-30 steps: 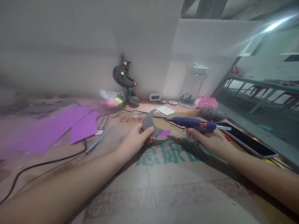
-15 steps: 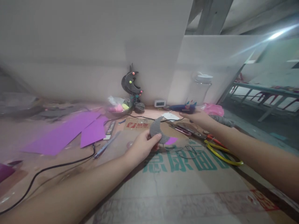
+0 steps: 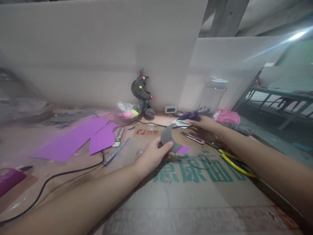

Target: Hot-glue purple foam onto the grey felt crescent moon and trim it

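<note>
Over cardboard (image 3: 156,199), left hand (image 3: 154,152) pinches gray crescent (image 3: 167,136); right hand (image 3: 205,123) grasps blue glue gun (image 3: 189,116) near white paper (image 3: 181,124). Looks like a gluing step; next move calls for keeping the crescent steady.

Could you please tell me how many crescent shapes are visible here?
2. A ribbed grey crescent is held in the left hand; a dark-grey, colour-dotted crescent is by the pale wall. Others may be hidden or lost in the blur at left.
</note>
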Motion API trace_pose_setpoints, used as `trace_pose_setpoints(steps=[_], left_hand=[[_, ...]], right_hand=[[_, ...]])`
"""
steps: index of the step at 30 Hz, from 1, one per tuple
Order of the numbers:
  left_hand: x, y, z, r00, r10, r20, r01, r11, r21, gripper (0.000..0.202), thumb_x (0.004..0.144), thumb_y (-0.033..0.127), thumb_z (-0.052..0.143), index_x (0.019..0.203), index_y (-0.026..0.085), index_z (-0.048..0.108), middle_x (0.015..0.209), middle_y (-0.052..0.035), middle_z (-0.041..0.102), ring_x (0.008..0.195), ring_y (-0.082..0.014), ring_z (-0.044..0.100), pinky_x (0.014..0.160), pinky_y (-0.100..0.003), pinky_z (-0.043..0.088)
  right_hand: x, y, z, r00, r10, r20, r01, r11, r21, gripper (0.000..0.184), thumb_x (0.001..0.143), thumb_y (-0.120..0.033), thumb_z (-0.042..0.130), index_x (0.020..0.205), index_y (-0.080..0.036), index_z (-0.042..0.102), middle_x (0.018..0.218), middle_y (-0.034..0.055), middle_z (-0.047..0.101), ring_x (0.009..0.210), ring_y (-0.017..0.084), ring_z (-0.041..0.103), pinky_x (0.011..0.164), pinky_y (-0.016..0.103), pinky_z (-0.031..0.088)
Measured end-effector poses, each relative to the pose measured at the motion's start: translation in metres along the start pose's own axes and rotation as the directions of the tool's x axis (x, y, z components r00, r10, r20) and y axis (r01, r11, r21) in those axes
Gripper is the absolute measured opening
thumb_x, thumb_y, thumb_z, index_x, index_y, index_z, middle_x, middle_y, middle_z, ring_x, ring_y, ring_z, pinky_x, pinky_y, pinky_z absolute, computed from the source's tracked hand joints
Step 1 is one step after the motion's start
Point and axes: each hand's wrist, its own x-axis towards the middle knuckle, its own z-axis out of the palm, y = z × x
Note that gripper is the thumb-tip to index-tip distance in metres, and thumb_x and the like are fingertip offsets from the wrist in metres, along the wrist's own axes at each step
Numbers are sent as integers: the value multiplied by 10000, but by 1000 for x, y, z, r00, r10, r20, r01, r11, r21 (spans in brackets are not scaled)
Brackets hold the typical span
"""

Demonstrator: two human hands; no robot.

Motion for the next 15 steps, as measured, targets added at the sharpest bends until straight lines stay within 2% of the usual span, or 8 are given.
trace_pose_setpoints(steps=[4, 7, 8, 9, 10, 11, 13, 15], left_hand=[[-1, 4, 2, 998, -49, -35, 47, 997, -61, 281, 768, 429, 683, 765, 181, 550, 570, 39, 567, 521, -117, 524, 543, -243, 421], [-2, 6, 4, 997, -56, -44, 51, 993, -107, 282, 770, 433, 666, 738, 176, 553, 561, 35, 569, 522, -110, 523, 543, -233, 421], [-2, 7, 4, 997, -60, -51, 53, 991, -121, 275, 773, 424, 660, 730, 174, 552, 560, 34, 567, 525, -108, 523, 544, -230, 419], [-3, 7, 4, 996, -66, -60, 58, 990, -132, 266, 776, 412, 655, 723, 172, 553, 564, 33, 567, 530, -107, 526, 545, -228, 417], [-3, 8, 4, 995, -73, -69, 63, 988, -141, 258, 779, 400, 651, 717, 170, 553, 571, 32, 568, 535, -106, 528, 547, -226, 415], [-3, 8, 4, 994, -78, -76, 67, 987, -146, 252, 780, 391, 649, 714, 166, 557, 586, 28, 573, 542, -105, 531, 550, -225, 413], [-3, 9, 3, 994, -79, -81, 67, 987, -144, 253, 777, 386, 656, 710, 161, 565, 614, 24, 580, 549, -103, 530, 549, -224, 403], [-3, 9, 2, 994, -70, -82, 60, 991, -124, 275, 770, 401, 672, 697, 158, 565, 612, 24, 573, 546, -101, 518, 548, -225, 393]], right_hand=[[-21, 1, -5, 998, -41, -47, 38, 998, -47, 567, 846, -490, 629, 1241, -83, 628, 1257, 215, 667, 1126, 353, 637, 969, 423, 476], [-51, -6, -9, 986, -75, -151, 65, 995, -71, 520, 916, -450, 517, 1305, -109, 568, 1365, 196, 594, 1227, 325, 574, 1041, 431, 421], [-63, -11, -11, 976, -96, -196, 83, 994, -75, 472, 934, -439, 479, 1266, -122, 585, 1335, 181, 611, 1205, 311, 583, 1033, 431, 424], [-76, -17, -13, 953, -150, -265, 131, 987, -87, 409, 934, -436, 476, 1163, -134, 629, 1225, 165, 664, 1130, 303, 614, 992, 433, 448], [-89, -24, -14, 934, -216, -283, 196, 976, -99, 366, 929, -443, 484, 1071, -150, 652, 1126, 147, 691, 1067, 296, 630, 950, 430, 467], [-102, -31, -15, 923, -284, -259, 265, 958, -107, 337, 931, -440, 483, 999, -161, 658, 1055, 131, 701, 1021, 287, 638, 923, 426, 475], [-126, -46, -14, 924, -362, -124, 350, 931, -109, 325, 944, -450, 479, 921, -184, 664, 974, 104, 708, 951, 268, 648, 877, 414, 488], [-143, -60, -8, 907, -420, 42, 422, 902, -93, 315, 929, -459, 535, 1013, -188, 674, 1030, 104, 712, 969, 266, 652, 866, 414, 496]])
